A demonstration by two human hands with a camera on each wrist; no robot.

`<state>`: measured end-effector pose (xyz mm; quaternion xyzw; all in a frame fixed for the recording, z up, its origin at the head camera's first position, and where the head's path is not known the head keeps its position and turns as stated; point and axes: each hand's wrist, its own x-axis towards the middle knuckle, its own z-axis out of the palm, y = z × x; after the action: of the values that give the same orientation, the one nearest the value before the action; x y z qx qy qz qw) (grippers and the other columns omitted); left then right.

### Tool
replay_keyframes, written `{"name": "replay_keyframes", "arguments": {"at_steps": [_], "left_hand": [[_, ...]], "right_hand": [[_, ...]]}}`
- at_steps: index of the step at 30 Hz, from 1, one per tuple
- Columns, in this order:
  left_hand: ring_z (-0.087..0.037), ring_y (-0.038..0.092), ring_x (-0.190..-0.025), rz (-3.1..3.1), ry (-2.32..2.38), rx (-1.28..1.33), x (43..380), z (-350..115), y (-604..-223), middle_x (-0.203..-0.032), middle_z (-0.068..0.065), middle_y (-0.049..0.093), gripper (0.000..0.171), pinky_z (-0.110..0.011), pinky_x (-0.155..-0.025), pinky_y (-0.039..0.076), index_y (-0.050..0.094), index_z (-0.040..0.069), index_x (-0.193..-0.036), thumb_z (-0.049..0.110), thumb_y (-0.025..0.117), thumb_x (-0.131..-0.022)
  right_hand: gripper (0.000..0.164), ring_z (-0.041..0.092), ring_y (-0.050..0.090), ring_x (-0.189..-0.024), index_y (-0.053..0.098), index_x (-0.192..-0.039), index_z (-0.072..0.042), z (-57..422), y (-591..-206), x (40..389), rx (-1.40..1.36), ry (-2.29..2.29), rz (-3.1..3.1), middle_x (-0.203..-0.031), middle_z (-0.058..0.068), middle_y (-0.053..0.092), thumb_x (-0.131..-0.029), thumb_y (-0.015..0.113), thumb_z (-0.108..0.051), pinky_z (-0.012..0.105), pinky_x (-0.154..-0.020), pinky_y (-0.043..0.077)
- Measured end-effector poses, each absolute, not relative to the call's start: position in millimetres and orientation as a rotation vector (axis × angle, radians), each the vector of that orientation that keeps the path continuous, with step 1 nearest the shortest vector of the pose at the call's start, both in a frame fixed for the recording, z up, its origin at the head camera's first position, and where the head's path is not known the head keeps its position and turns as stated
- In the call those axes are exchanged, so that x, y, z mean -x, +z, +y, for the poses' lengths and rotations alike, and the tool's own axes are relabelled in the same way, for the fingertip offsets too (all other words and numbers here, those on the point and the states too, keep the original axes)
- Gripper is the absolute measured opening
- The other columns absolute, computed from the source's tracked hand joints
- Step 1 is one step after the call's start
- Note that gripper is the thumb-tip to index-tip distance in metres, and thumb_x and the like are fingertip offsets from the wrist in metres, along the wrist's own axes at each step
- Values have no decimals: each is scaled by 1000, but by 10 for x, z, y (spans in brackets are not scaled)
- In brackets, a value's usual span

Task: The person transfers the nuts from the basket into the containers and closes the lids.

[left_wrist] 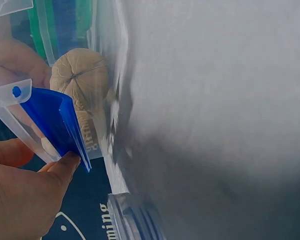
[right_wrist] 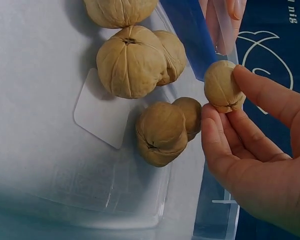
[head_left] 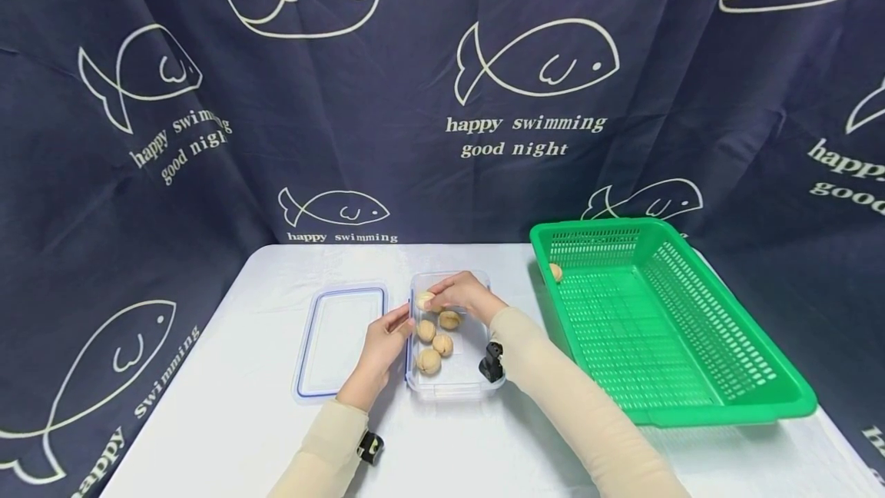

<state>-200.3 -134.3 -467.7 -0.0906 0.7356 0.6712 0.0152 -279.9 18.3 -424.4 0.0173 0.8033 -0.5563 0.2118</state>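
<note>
In the head view, a clear plastic food container (head_left: 459,389) stands at the middle of the white table with several walnuts (head_left: 429,362) inside. My right hand (head_left: 466,294) reaches over its far part. Between thumb and fingertips it pinches a walnut (right_wrist: 222,86), seen near the container's wall in the right wrist view. My left hand (head_left: 382,348) is at the container's left side. There its thumb and a finger hold the side by the blue-edged locking flap (left_wrist: 55,117). Through the clear wall in the left wrist view, one walnut (left_wrist: 80,77) shows.
Left of the container lies its clear lid (head_left: 343,340) with a blue seal. A large green basket (head_left: 795,398) stands on the right, one walnut (head_left: 556,273) at its far left corner. A dark curtain (head_left: 415,137) with fish drawings hangs behind the table.
</note>
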Motion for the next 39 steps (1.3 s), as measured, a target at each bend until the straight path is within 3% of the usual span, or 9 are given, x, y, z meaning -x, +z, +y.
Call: {"name": "replay_keyframes", "arguments": {"at_steps": [11,22,27,39], "left_hand": [[-34,52,-124,2308,2080,271,2001,-1326,-4643,-131,-23,56,39,-43,-107,41,53,-6,-132,6,57,-95],[-35,51,-125,2298,2069,277,1967,-1320,-4634,-133,-23,54,41,-44,-108,39,50,-5,-134,8,57,-96],[-35,50,-126,2294,2055,286,1958,-1316,-4646,-135,-23,53,41,-43,-108,40,50,-4,-135,8,56,-96],[-35,50,-126,2300,2064,293,1963,-1317,-4665,-135,-23,53,41,-43,-108,40,50,-4,-135,7,56,-96]], "right_hand": [[34,24,64,-106,66,-116,4,238,-4158,2805,-23,-1610,2168,-111,12,70,-84,71,-4,37,-100,49],[39,28,58,-118,60,-126,2,402,-3746,2904,109,-1718,2150,-124,17,63,-89,66,-8,37,-104,46],[41,30,56,-120,57,-129,3,604,-3527,2929,148,-1724,2201,-127,19,61,-90,65,-9,40,-106,44],[46,27,52,-126,53,-134,-2,1346,-3308,3004,133,-1888,2252,-138,15,52,-93,65,-18,32,-106,43]]}}
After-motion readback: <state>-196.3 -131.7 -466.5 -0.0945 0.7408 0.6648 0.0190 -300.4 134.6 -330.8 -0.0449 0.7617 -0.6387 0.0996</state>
